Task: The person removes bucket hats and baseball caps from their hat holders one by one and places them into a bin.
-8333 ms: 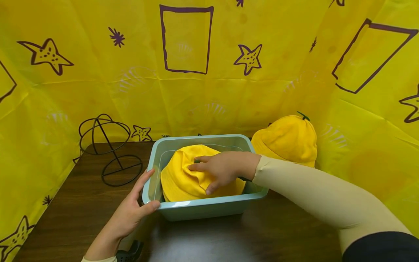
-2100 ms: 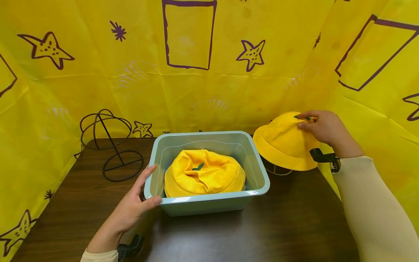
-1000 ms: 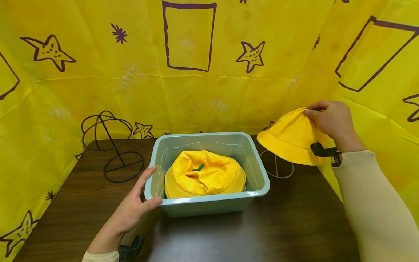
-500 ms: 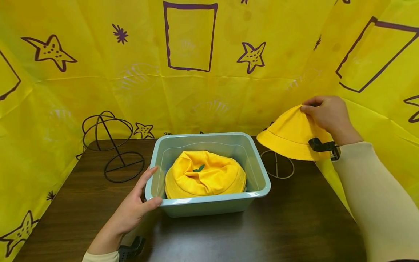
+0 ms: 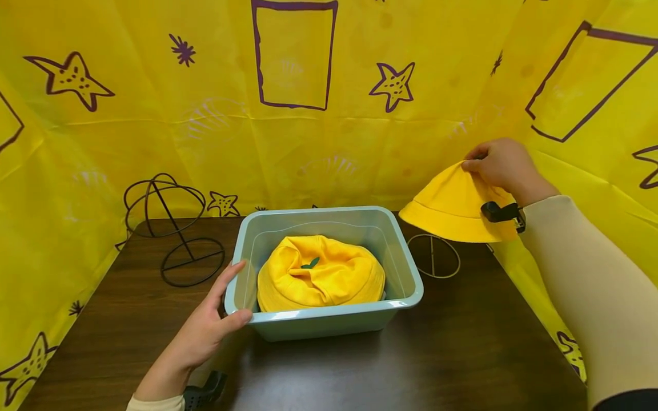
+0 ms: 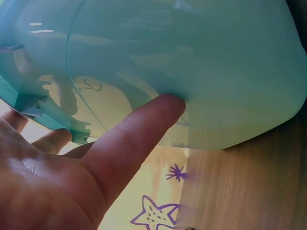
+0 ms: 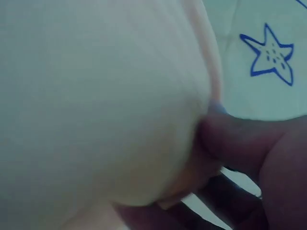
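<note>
My right hand (image 5: 506, 165) pinches the crown of a yellow bucket hat (image 5: 447, 205) and holds it in the air, over the far right of the table. In the right wrist view the hat (image 7: 120, 96) fills much of the picture, with thumb and fingers gathering its cloth. A pale blue-green plastic tub (image 5: 329, 314) stands mid-table. Inside it lies another yellow hat (image 5: 334, 285), crumpled, with a green leaf on top. My left hand (image 5: 205, 328) holds the tub's near left corner, thumb at the front rim; the left wrist view shows one finger against the wall.
A black wire hat stand (image 5: 177, 220) is at the back left of the dark wood table (image 5: 452, 354). Below the raised hat shows the round wire base (image 5: 433, 257) of another stand. A yellow patterned sheet (image 5: 293, 154) surrounds the table on several sides.
Earlier my right hand was on the hat in the tub. It then took the hat at the right by its top and raised it off its stand. My left hand stays at the tub.
</note>
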`<action>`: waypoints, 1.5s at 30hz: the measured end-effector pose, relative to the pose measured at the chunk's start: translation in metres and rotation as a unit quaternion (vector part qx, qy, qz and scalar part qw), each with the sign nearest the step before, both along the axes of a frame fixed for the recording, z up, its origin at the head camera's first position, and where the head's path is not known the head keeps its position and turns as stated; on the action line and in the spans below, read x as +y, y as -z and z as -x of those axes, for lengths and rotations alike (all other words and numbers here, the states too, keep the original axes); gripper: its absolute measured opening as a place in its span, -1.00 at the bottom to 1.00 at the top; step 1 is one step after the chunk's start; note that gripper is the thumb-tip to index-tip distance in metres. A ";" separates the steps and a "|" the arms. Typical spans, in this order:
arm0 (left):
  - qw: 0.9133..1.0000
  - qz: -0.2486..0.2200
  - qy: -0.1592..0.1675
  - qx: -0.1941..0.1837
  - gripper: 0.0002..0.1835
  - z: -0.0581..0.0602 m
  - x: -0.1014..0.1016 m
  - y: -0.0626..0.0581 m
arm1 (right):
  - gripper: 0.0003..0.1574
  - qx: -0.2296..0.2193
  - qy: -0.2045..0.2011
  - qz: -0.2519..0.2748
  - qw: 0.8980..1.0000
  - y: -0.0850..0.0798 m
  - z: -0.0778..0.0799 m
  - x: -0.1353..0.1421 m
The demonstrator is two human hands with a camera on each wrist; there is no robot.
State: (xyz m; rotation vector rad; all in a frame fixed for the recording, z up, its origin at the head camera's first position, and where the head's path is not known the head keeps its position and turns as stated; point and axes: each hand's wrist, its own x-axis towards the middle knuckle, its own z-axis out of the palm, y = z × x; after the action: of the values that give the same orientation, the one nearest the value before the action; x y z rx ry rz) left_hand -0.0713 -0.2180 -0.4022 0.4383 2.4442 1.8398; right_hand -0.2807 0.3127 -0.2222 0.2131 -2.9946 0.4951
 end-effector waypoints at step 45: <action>0.999 -0.044 0.026 0.004 -0.14 0.003 -0.001 0.004 | -0.59 -0.005 0.148 0.468 0.871 -0.042 -0.025 0.069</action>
State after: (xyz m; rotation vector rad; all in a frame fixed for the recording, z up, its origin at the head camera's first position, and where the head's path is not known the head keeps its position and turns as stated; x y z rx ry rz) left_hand -0.0743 -0.2192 -0.4057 0.5108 2.3409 1.9335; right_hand -0.2561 0.3820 -0.1803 -0.3228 -2.3444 1.7644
